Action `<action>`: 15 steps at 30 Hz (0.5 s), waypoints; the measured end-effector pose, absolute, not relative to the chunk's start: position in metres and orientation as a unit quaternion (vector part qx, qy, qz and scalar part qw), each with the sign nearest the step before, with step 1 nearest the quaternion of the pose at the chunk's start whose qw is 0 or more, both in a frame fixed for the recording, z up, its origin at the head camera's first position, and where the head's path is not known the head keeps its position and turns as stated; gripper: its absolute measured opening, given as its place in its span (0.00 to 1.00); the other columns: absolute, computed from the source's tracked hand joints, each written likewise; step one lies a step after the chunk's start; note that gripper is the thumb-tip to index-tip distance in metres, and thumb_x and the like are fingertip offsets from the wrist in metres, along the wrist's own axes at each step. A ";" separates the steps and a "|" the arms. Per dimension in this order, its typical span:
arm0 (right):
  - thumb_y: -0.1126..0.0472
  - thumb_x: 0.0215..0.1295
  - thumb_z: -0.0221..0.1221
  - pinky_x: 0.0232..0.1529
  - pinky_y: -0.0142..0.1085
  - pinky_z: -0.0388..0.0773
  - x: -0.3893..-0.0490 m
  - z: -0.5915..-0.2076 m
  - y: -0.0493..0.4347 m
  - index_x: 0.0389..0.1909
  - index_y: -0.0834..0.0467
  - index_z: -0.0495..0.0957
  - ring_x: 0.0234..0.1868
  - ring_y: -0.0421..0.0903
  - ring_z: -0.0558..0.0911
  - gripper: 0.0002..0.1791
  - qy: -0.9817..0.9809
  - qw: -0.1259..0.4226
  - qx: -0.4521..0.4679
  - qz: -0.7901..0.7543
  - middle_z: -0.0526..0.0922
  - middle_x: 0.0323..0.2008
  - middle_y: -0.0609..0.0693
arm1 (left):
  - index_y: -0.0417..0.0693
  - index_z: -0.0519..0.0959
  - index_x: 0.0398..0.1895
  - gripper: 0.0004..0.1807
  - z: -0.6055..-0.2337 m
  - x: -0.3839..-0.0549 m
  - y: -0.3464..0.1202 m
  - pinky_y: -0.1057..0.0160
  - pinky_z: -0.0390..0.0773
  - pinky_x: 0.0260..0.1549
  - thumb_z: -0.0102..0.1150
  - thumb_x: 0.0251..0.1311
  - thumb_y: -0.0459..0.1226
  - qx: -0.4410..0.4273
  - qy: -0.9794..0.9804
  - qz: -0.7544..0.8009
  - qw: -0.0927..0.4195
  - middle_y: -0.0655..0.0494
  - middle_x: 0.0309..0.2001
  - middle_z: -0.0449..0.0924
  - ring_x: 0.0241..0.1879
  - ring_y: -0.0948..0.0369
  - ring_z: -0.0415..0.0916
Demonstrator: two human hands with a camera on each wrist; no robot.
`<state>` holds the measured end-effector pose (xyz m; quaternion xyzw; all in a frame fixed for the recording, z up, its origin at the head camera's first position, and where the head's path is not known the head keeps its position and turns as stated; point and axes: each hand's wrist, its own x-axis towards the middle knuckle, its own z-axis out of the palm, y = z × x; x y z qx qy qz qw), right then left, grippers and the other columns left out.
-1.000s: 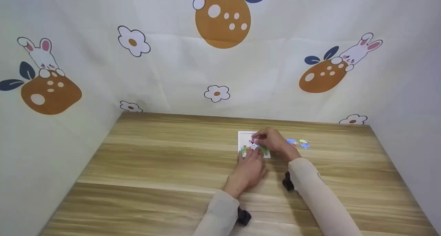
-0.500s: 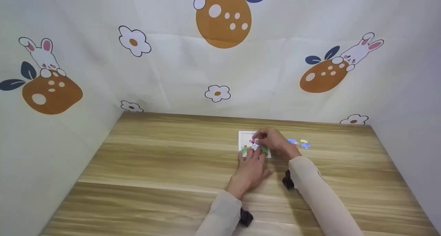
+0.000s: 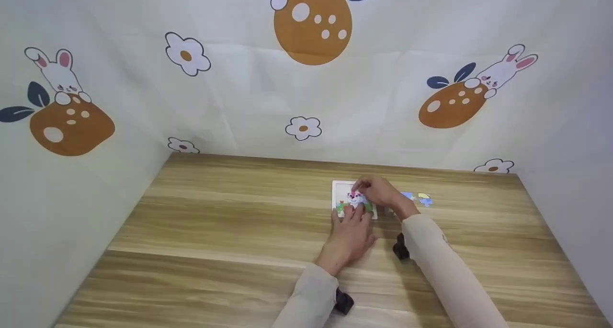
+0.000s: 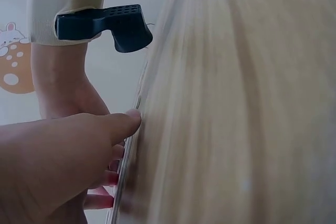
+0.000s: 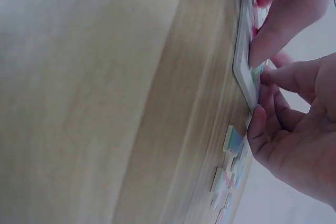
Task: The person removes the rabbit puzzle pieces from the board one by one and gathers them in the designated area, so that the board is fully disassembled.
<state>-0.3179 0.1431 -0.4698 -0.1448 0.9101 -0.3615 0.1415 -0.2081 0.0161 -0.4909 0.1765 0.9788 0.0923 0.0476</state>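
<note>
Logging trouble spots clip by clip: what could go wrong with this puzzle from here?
The left hand partly covers the white tray, so a misfit beneath could go unnoticed. The right hand, at the tray's upper right, might nudge the pieces inside. Loose pieces lie close to that hand and could get swept aside.
</note>
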 end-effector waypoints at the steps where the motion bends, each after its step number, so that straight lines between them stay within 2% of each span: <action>1: 0.71 0.70 0.46 0.55 0.45 0.76 -0.318 -0.470 0.143 0.47 0.60 0.83 0.50 0.52 0.79 0.17 0.910 0.139 -0.148 -0.361 0.83 0.50 0.60 | 0.55 0.64 0.74 0.32 -0.491 -0.208 0.016 0.33 0.56 0.71 0.49 0.72 0.57 0.177 0.979 0.089 0.047 0.53 0.77 0.60 0.77 0.49 0.54; 7: 0.72 0.66 0.47 0.56 0.46 0.76 -0.317 -0.472 0.144 0.47 0.60 0.83 0.52 0.53 0.79 0.18 0.912 0.134 -0.147 -0.359 0.83 0.50 0.60 | 0.54 0.63 0.74 0.32 -0.493 -0.209 0.016 0.33 0.55 0.71 0.48 0.72 0.56 0.176 0.978 0.092 0.055 0.52 0.78 0.59 0.77 0.49 0.53; 15: 0.65 0.69 0.59 0.47 0.38 0.78 -0.317 -0.471 0.149 0.46 0.58 0.83 0.47 0.49 0.80 0.08 0.901 0.130 -0.139 -0.390 0.83 0.45 0.55 | 0.55 0.63 0.75 0.33 -0.489 -0.210 0.016 0.33 0.55 0.72 0.48 0.72 0.56 0.174 0.977 0.100 0.067 0.54 0.78 0.59 0.77 0.49 0.52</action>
